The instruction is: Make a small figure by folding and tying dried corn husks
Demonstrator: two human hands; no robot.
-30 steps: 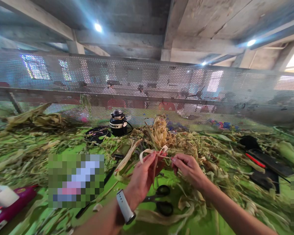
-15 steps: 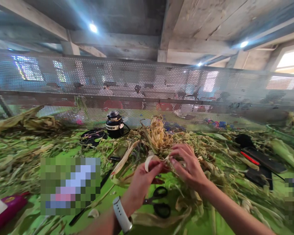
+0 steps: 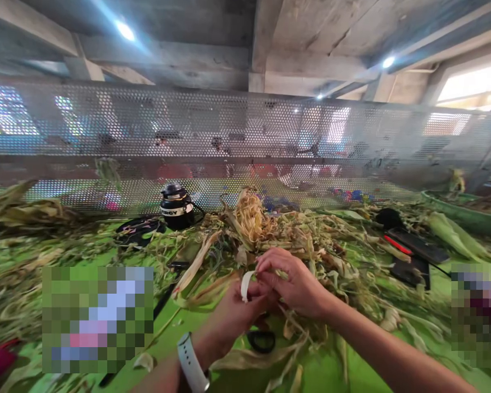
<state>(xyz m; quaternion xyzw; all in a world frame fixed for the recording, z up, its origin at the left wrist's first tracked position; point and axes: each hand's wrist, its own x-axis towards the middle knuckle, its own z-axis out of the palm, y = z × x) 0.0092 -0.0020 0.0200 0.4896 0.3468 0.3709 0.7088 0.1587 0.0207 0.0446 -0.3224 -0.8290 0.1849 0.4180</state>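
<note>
My left hand (image 3: 237, 311), with a white watch band at the wrist, is closed on a pale, curled strip of corn husk (image 3: 246, 287). My right hand (image 3: 292, 281) meets it from the right, its thumb and fingers pinched together at the upper end of the strip; the exact grip between the hands is partly hidden. Just below them lies a pair of black-handled scissors (image 3: 262, 341), mostly covered by my left hand. Beyond my hands stands a bundle of curly, straw-coloured husk strips (image 3: 249, 215).
Husk scraps (image 3: 331, 256) litter the green tabletop (image 3: 167, 349). A black jar-shaped device (image 3: 178, 206) stands at the back, left of the bundle. Dark items with a red edge (image 3: 413, 243) lie at right, near a green basin (image 3: 462, 210). A perforated metal screen (image 3: 229, 131) rises behind.
My right hand has moved left and closed its spread fingers against my left hand, by the strip. The view has turned slightly right, and the scissors are more covered.
</note>
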